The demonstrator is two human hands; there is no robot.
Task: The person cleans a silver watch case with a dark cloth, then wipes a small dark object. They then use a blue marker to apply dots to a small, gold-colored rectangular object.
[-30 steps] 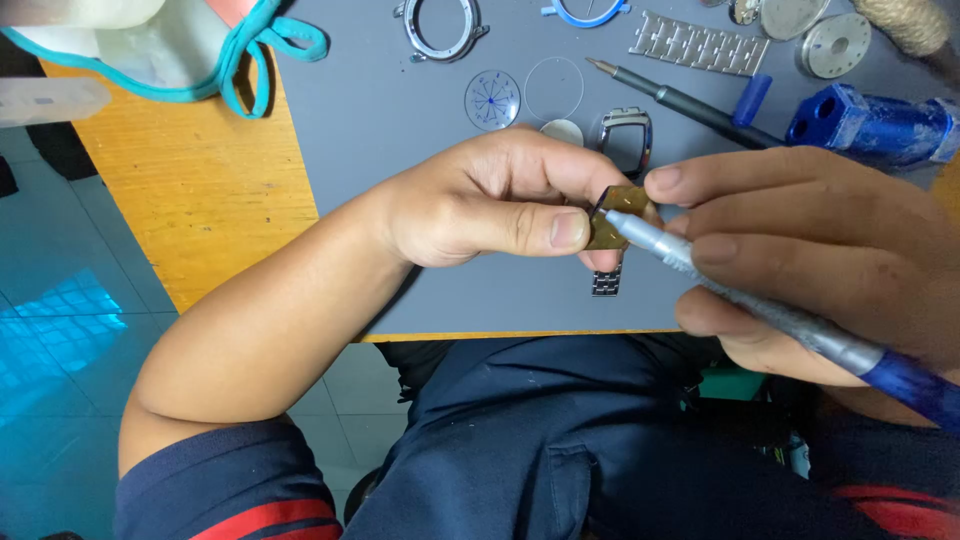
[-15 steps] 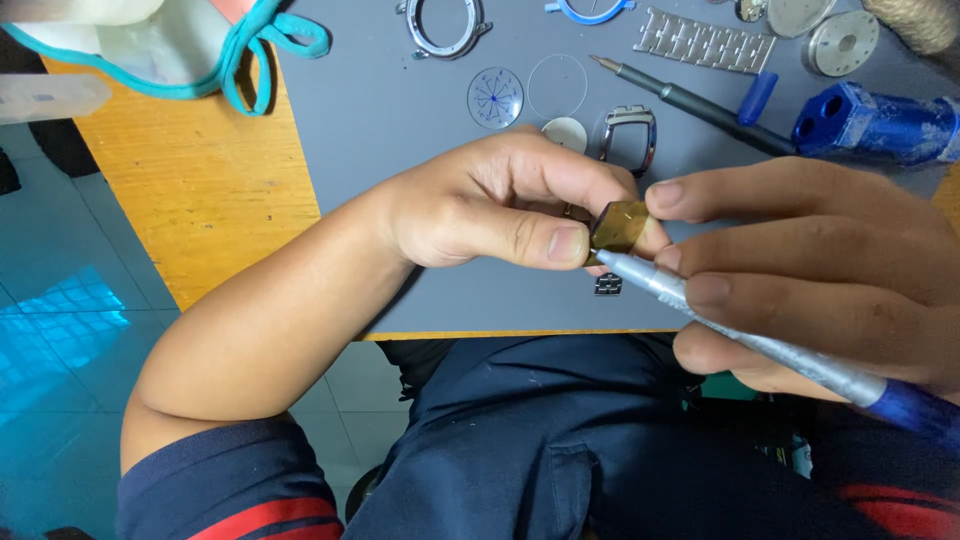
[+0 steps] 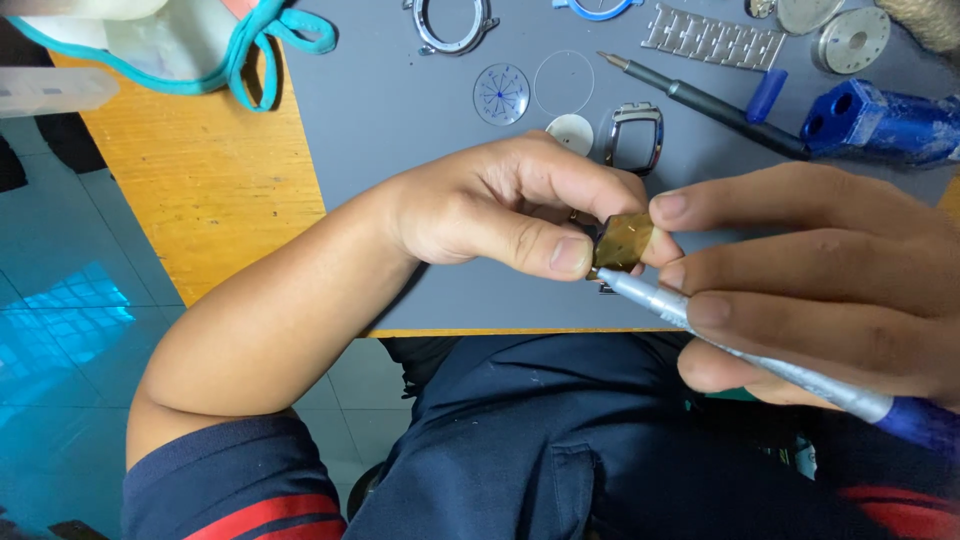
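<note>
My left hand (image 3: 500, 205) pinches a small square brownish watch case (image 3: 622, 242) between thumb and fingers, just above the near edge of the grey mat (image 3: 400, 110). My right hand (image 3: 810, 280) grips a thin silver tool with a blue handle (image 3: 760, 360). Its tip touches the lower edge of the watch case. My right index finger rests against the case's right side. A bit of metal band shows under the case.
Watch parts lie on the mat: a round dial (image 3: 500, 94), a clear crystal ring (image 3: 564, 82), a rectangular bezel (image 3: 636, 130), a metal bracelet (image 3: 712, 38), a black screwdriver (image 3: 700, 100), a blue holder block (image 3: 880, 122). A teal-edged cloth (image 3: 180, 40) lies on the wooden table (image 3: 200, 190).
The silver tool's tip has slid from the top of the case down to its lower edge. Both hands stayed in nearly the same place.
</note>
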